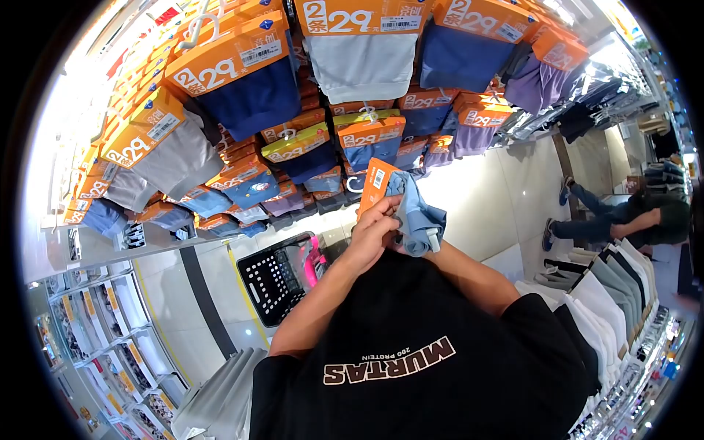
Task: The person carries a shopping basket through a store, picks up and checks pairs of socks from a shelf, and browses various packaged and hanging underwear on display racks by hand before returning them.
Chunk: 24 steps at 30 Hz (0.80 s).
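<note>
In front of my chest, my left hand point(375, 233) is closed on a pair of blue underpants point(422, 220) with an orange cardboard hanger card point(375, 185). The card carries a white barcode label and tilts up and to the left. Soft blue fabric hangs folded to the right of my fingers, a small white tag showing at its lower edge. My right forearm point(469, 277) reaches up to the fabric from the right. The right hand itself is mostly hidden behind the garment and the left hand, so its grip does not show.
Racks of underwear on orange price cards point(359, 18) fill the upper view. A black shopping basket point(275, 282) with pink parts stands on the tiled floor at left. Hanging clothes point(609, 301) line the right, near another person point(623, 224). Shelves point(110, 352) stand lower left.
</note>
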Each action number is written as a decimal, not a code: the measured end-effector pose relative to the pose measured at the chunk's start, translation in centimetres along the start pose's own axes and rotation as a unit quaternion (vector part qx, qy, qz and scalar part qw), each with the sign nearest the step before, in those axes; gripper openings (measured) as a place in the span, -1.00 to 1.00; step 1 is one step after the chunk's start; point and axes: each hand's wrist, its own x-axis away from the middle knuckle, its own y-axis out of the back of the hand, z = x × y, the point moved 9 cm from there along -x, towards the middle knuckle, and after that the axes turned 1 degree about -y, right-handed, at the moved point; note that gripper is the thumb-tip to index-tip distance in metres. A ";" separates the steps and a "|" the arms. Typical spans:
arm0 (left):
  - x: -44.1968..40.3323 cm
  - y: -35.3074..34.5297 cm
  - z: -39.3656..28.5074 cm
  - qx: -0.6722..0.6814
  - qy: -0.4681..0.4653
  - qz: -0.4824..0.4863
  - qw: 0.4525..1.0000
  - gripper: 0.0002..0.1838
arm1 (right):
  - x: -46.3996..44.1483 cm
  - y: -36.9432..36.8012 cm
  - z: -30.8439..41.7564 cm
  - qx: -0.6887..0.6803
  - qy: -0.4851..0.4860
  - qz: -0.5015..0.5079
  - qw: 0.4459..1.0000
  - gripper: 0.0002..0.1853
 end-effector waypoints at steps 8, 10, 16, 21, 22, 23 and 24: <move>-0.4 1.5 0.6 -0.098 -0.027 -0.046 0.994 -0.54 | 1.5 -5.8 2.2 0.004 0.041 0.008 0.999 -0.40; -0.4 1.7 0.4 -0.100 -0.047 -0.046 0.993 -0.57 | 1.4 -5.8 2.3 -0.005 0.054 0.003 0.999 -0.44; 0.0 2.9 -0.4 -0.121 -0.088 -0.090 0.985 -0.70 | 1.8 -7.3 4.1 0.117 0.131 -0.034 0.984 -0.52; 0.7 6.3 0.2 -0.210 -0.110 -0.158 0.959 -0.81 | 1.6 -2.7 9.0 0.106 0.096 -0.155 0.978 -0.56; 1.4 7.3 0.6 -0.266 -0.028 -0.180 0.946 -0.80 | 2.9 -5.9 11.3 0.159 0.149 -0.155 0.963 -0.57; 1.9 8.1 0.5 -0.273 -0.042 -0.183 0.944 -0.79 | 3.6 -6.2 13.5 0.190 0.226 -0.143 0.945 -0.54; 2.4 9.1 0.9 -0.279 -0.055 -0.185 0.941 -0.78 | 4.1 -5.0 15.7 0.243 0.275 -0.162 0.916 -0.55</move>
